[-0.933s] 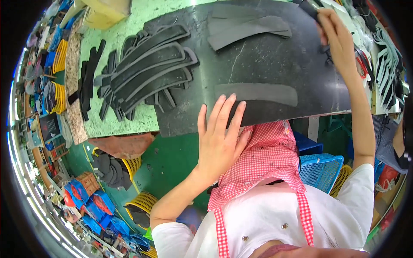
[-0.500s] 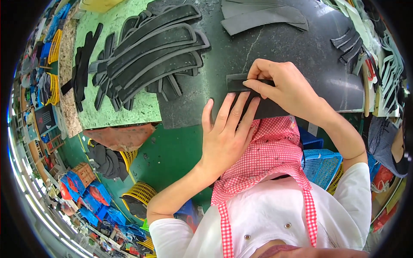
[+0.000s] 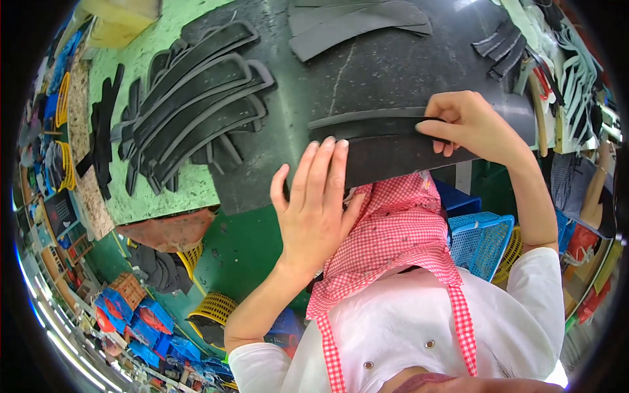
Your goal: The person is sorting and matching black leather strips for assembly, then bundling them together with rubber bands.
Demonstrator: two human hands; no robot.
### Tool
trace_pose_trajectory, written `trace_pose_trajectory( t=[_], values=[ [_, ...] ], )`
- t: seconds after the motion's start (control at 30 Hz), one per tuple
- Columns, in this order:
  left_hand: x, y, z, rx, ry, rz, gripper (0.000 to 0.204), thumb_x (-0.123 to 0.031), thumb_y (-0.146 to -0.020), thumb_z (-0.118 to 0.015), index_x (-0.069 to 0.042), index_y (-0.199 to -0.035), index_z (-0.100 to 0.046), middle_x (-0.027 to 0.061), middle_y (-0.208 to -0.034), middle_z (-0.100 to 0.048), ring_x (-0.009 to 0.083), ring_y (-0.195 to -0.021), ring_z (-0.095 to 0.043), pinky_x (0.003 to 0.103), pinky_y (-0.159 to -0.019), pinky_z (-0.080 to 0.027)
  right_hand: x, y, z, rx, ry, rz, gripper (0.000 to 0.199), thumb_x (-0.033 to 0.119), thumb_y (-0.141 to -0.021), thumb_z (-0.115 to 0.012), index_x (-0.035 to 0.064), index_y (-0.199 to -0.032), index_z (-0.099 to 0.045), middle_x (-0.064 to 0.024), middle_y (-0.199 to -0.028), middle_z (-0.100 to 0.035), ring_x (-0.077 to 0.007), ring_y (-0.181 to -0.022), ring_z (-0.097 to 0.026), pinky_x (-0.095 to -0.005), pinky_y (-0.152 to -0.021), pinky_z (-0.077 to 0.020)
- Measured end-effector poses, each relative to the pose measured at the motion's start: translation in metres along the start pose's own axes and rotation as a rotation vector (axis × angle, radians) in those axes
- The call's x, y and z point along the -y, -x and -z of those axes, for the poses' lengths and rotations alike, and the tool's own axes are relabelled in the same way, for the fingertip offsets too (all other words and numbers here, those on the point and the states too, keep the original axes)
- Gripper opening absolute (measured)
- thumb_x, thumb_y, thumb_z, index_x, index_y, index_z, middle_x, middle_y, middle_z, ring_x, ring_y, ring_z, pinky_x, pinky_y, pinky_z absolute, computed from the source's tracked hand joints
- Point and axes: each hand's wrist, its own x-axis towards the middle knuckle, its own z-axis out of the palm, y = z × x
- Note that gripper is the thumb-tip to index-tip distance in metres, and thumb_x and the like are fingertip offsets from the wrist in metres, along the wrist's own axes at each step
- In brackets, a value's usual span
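A pile of curved pieces [image 3: 196, 98] lies left of the left hand [image 3: 309, 203], whose slightly spread fingers rest at the black strip [image 3: 380, 128]. The strip lies along a grey piece [image 3: 354, 116] on the mat [image 3: 393, 75], its right end pinched by the right hand [image 3: 468, 124].

Right fingers [image 3: 441, 130] moved rightward along the black strip [image 3: 383, 126]
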Motion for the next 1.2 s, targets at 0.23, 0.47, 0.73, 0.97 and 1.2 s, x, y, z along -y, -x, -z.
trace_pose_trajectory(
  t=[0.23,0.47,0.73,0.97,1.2],
  values=[
    [0.001,-0.012,0.004,0.003,-0.078,-0.036,0.068,-0.036,-0.082,-0.076,-0.012,-0.143,-0.057,0.0103,-0.137,-0.050,0.0271,-0.129,-0.045,0.047,-0.108,-0.031,-0.013,0.011,-0.003,-0.202,-0.077,-0.101,0.025,0.023,-0.097,-0.068,0.0001,-0.087,-0.066,-0.0061,-0.067,-0.069,-0.0098,-0.057,-0.066,-0.0247,-0.047,-0.0498],
    [-0.015,-0.050,-0.013,0.144,0.154,-0.204,0.080,-0.027,-0.080,-0.077,-0.012,-0.151,-0.044,0.0122,-0.160,-0.036,0.0316,-0.148,-0.034,0.056,-0.120,-0.022,0.004,0.007,0.000,-0.190,0.150,-0.176,0.030,0.026,-0.093,-0.071,0.0016,-0.079,-0.059,-0.0096,-0.065,-0.066,-0.0153,-0.058,-0.068,-0.0288,-0.049,-0.0498],
    [0.044,-0.020,0.037,-0.246,0.047,-0.335,0.023,-0.015,-0.077,-0.074,-0.020,-0.099,-0.079,-0.0013,-0.111,-0.075,0.0217,-0.117,-0.067,0.046,-0.111,-0.038,0.003,-0.053,0.011,-0.527,0.204,0.554,0.014,0.012,-0.088,-0.071,0.0047,-0.098,-0.065,-0.0083,-0.081,-0.066,-0.0270,-0.078,-0.066,-0.0359,-0.070,-0.0518],
    [0.054,-0.080,0.050,-0.328,0.143,-0.067,0.060,0.003,-0.081,-0.058,-0.009,-0.139,-0.058,0.0153,-0.147,-0.052,0.0355,-0.139,-0.047,0.048,-0.120,-0.028,0.014,-0.105,0.004,-0.646,0.586,1.001,0.016,0.014,-0.084,-0.072,0.0088,-0.098,-0.065,-0.0066,-0.094,-0.066,-0.0277,-0.097,-0.062,-0.0380,-0.082,-0.0525],
    [0.014,-0.105,-0.027,-0.136,0.331,-0.063,0.073,-0.011,-0.086,-0.066,0.002,-0.151,-0.035,0.0205,-0.151,-0.045,0.0368,-0.140,-0.043,0.047,-0.119,-0.033,-0.020,-0.067,0.017,-0.648,-0.274,0.459,0.012,0.017,-0.098,-0.064,0.0052,-0.101,-0.062,0.0010,-0.088,-0.059,-0.0117,-0.086,-0.066,-0.0277,-0.075,-0.0522]
  ],
)
